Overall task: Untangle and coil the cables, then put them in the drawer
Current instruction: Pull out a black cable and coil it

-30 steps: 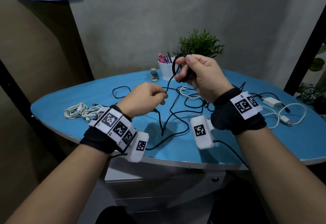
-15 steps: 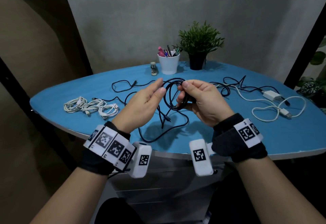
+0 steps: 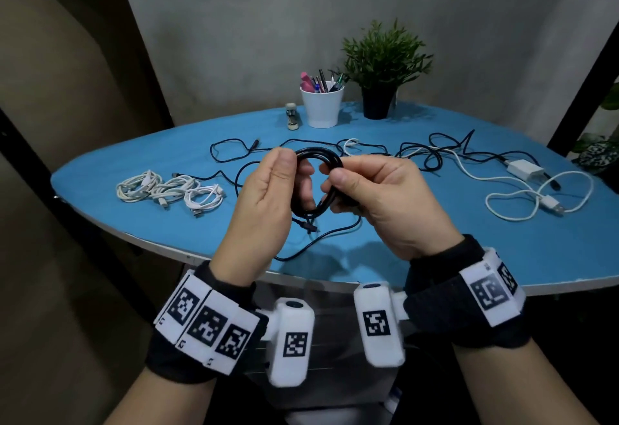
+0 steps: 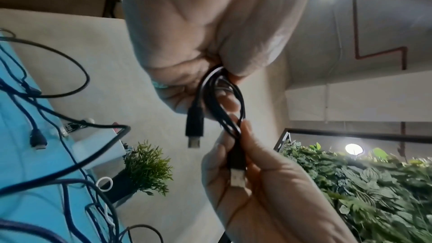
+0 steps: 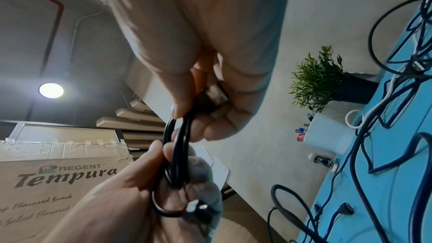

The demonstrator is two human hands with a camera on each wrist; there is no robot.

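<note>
Both hands, left hand (image 3: 264, 196) and right hand (image 3: 378, 200), pinched on black cable coil (image 3: 318, 156) above desk (image 3: 100, 196); risk: loops springing open if either pinch loosens.

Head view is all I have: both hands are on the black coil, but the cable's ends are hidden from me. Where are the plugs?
Observer: In the left wrist view, the wide flat plug lies along the fingers of the right hand, held together with the black coil.
Operator: And the other end?
Observer: A smaller plug hangs free just below the left hand, which pinches the top of the coil.
Operator: Anything off the table that I'm missing?
Observer: The right wrist view shows a cardboard box printed "Tempura" behind the hands.
</note>
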